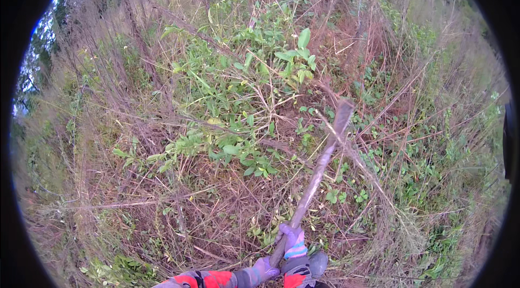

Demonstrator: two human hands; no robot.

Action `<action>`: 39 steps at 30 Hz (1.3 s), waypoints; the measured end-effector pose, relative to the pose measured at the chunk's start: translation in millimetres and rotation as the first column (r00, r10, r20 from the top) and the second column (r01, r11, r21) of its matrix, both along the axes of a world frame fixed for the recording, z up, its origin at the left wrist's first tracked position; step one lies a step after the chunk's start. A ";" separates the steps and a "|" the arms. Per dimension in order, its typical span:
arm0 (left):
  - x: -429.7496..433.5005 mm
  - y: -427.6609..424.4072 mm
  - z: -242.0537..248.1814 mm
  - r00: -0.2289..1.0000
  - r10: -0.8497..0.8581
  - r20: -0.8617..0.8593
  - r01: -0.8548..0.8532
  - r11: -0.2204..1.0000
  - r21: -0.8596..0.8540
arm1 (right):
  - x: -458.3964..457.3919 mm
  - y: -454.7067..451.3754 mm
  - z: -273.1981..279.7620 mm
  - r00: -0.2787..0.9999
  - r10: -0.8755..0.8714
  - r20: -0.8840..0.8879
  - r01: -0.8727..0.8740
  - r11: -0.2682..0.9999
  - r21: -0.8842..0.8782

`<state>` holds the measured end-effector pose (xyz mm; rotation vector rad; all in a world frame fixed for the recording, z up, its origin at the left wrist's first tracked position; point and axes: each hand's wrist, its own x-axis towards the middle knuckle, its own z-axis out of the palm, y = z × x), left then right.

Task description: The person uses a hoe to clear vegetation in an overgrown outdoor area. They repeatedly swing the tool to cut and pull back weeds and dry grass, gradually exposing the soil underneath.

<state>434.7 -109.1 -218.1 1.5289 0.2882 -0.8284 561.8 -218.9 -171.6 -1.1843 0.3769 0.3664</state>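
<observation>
Both my hands wear purple gloves with striped cuffs and hold the wooden handle (312, 190) of a long-handled tool that looks like a hoe. My left hand (265, 268) wraps the butt end at the bottom of the view. A little higher on the handle, my right hand (290, 235) is closed around it. The handle slants up and to the right. Its blurred head (344, 112) is over the undergrowth, and I cannot tell whether it touches the ground. A thin dry stalk (361, 162) crosses close to the head.
Left of the tool's head grows a leafy green shrub (260, 105) with bare branching stems. Tall dry weeds (134, 44) stand at the back left, more grass (459, 64) at the right. Dry cut-looking stems (211, 219) cover the ground. A grey boot toe (318, 263) shows beside my right sleeve.
</observation>
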 end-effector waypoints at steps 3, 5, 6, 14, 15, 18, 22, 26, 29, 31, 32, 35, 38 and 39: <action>113.1 -6.1 75.1 0.884 -0.417 0.211 0.401 0.909 0.112 | 43.0 -18.3 104.1 0.907 -0.286 0.309 0.325 0.942 -0.082; 193.0 -14.6 115.5 0.556 -0.552 0.622 0.469 0.826 0.313 | 77.2 -29.2 167.5 0.754 -0.395 0.525 0.456 0.890 0.014; 227.4 -30.5 185.2 0.512 -0.633 0.580 0.445 0.774 0.451 | 89.8 -42.2 217.3 0.666 -0.508 0.546 0.612 0.791 -0.011; 331.7 -17.8 323.0 0.238 -0.532 0.812 -0.007 0.836 0.549 | 176.5 -44.4 321.7 0.289 -0.508 0.812 0.491 0.807 0.330; 327.8 -3.6 273.9 0.366 -0.524 0.769 -0.025 0.820 0.571 | 184.2 -24.4 279.3 0.392 -0.507 0.768 0.513 0.813 0.275; 201.7 40.9 51.5 0.732 -0.611 0.301 0.327 0.703 0.631 | 151.4 16.3 32.1 0.904 0.001 0.428 0.191 0.893 -0.407; 34.5 31.2 -55.6 0.956 0.269 -0.116 -0.259 0.962 0.090 | 50.2 69.7 -119.5 0.885 0.356 -0.302 -0.388 0.920 -0.051; 32.4 4.2 -1.2 0.925 0.366 -0.100 -0.368 0.930 -0.004 | 54.1 50.7 -74.3 0.850 0.342 -0.401 -0.371 0.929 0.006; 45.4 -2.9 14.7 0.987 0.157 0.016 -0.158 0.985 0.074 | 61.7 37.5 -69.6 0.868 0.338 -0.363 -0.376 0.926 -0.039; 32.0 -2.9 2.4 0.953 0.303 -0.008 -0.303 0.953 -0.008 | 56.7 41.7 -69.1 0.878 0.327 -0.350 -0.361 0.932 -0.035; 27.9 8.9 -5.3 0.955 0.204 0.213 -0.206 0.979 -0.017 | 53.9 48.1 -75.8 0.902 0.325 -0.283 -0.342 0.940 -0.011; 31.3 35.8 11.6 0.976 0.204 0.081 -0.205 0.979 -0.004 | 50.2 66.3 -81.6 0.909 0.289 -0.302 -0.275 0.957 0.086; 35.4 51.7 30.1 0.979 0.203 -0.017 -0.204 0.973 -0.111 | 57.3 76.0 -91.8 0.901 0.281 -0.329 -0.260 0.960 0.109; 37.2 55.9 29.0 0.979 0.192 -0.064 -0.197 0.975 -0.101 | 58.6 80.1 -90.5 0.896 0.291 -0.337 -0.273 0.957 0.100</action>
